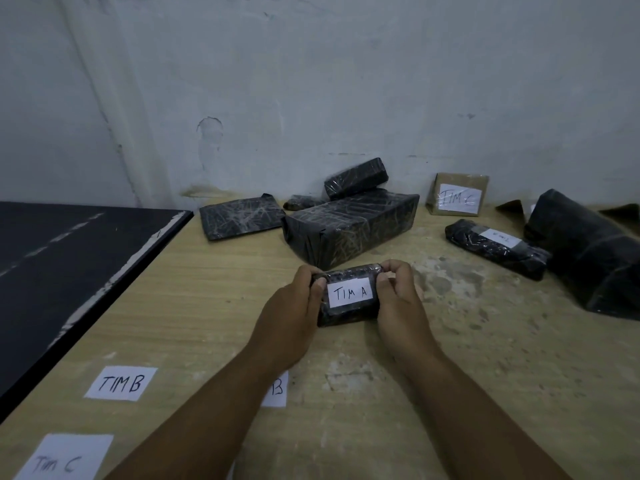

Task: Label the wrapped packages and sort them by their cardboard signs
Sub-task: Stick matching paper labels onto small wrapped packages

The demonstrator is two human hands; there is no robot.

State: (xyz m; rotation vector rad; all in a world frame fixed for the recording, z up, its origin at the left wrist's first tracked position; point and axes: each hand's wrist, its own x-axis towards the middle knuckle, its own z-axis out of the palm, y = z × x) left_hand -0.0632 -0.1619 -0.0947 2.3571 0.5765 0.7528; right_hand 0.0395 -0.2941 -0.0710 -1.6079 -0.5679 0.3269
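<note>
Small black wrapped package [348,315] labelled TIM A, left hand [294,306] and right hand [398,303] curled around its ends, wooden table [207,306], cardboard sign [457,195] far right.

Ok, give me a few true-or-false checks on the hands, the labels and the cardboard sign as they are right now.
1. The left hand and the right hand both grip the small package labelled TIM A. True.
2. The cardboard sign leaning on the wall reads TIM B. False: it reads TIM C.
3. A loose paper label reading TIM B lies on the table, near left. True.
4. The large wrapped package behind the hands carries a white label. False: no label shows on it.
</note>
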